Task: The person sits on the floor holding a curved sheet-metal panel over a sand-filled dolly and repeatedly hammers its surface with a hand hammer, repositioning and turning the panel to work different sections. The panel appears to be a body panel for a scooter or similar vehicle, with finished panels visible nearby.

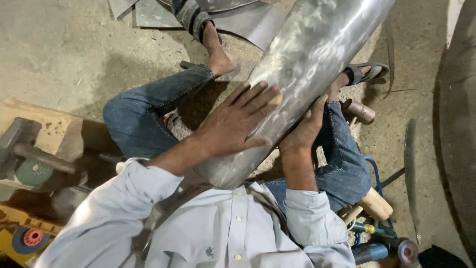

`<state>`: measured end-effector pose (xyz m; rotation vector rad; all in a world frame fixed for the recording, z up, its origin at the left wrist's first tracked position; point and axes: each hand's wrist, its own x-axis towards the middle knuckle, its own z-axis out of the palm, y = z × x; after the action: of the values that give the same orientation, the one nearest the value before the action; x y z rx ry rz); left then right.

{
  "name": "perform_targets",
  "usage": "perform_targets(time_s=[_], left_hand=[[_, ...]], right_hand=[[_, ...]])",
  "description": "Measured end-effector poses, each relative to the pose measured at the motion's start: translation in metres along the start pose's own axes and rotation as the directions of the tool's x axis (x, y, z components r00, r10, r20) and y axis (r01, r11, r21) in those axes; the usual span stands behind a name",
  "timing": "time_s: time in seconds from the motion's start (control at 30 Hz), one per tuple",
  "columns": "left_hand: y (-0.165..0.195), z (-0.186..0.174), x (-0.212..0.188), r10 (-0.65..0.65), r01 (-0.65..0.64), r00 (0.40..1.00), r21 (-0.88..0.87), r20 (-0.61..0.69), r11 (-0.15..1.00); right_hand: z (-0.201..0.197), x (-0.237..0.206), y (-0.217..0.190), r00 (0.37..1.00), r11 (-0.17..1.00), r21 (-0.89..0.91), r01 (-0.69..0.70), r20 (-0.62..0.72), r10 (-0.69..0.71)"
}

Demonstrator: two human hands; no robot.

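Rolled sheet-metal tube (307,64) is laid diagonally across the lap, lower end near the chest. Left hand (233,121) is pressed flat on top, fingers spread. Right hand (305,131) is cupped against the tube's right underside, fingers curled around it. A mallet (369,204) lies beside the right knee, a hammer (25,146) at left.

The tube (307,64) is cut off by the top edge; its lower end is hidden against the shirt (223,228). Right hand (303,130): fingers wrap behind the tube, palm hidden. Left of the tube, the hammer (29,149) is cut by the left edge. Right of the tube, the dark curved sheet (458,139) leaves the frame. Below the tube, the grinder (391,248) is partly covered by a sleeve.
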<state>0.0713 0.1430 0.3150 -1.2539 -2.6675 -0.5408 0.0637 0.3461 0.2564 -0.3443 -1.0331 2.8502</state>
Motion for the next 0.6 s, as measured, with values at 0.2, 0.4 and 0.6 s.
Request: perform_targets(time_s=[0.2,0.4,0.6], left_hand=[[0.003,0.012,-0.024,-0.013,0.012,0.999,0.02,0.042,1.0],[0.026,0.028,-0.094,0.016,-0.009,0.992,-0.052,0.124,0.999],[0.015,0.029,-0.142,-0.098,0.103,0.994,-0.145,0.041,0.984]], right_hand=[[0.006,0.013,0.005,0.999,0.998,-0.069,-0.007,0.043,0.01],[0.013,0.017,0.001,0.997,0.993,-0.097,0.066,0.036,-0.062],[0.011,0.029,-0.013,0.997,0.991,-0.125,0.058,0.064,-0.05]])
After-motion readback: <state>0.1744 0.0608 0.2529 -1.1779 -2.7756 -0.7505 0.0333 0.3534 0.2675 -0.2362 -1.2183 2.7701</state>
